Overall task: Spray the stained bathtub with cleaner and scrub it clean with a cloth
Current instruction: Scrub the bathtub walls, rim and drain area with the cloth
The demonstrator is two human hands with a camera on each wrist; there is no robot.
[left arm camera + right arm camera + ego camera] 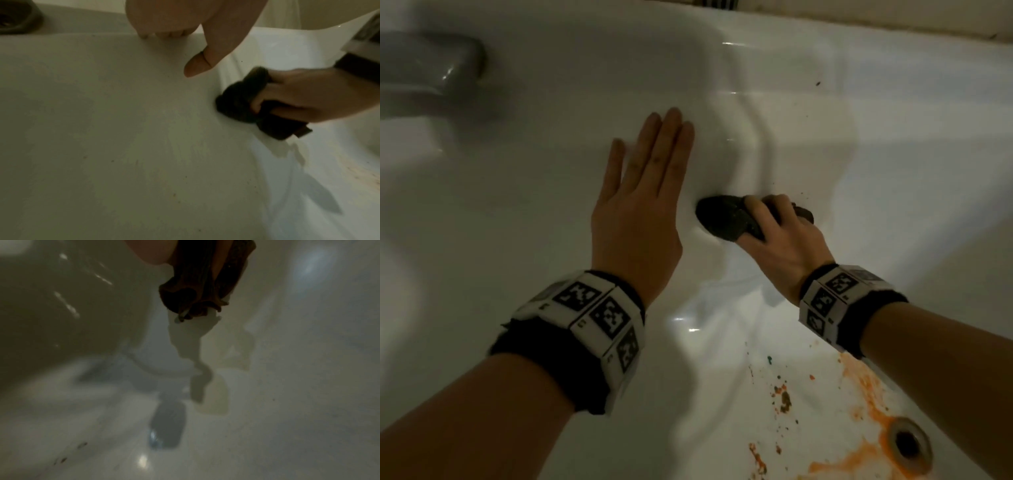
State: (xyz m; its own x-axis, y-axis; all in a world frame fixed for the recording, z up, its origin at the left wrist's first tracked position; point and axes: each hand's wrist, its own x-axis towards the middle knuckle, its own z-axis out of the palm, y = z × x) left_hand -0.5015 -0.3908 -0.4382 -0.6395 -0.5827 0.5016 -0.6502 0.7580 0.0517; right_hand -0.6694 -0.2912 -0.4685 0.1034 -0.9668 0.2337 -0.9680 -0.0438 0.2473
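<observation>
Half the tub still stained

Your right hand grips the dark cloth against the bathtub wall at mid-frame; your left hand lies flat, fingers straight, beside it. Orange stains around the drain, lower right, remain unscrubbed.
</observation>
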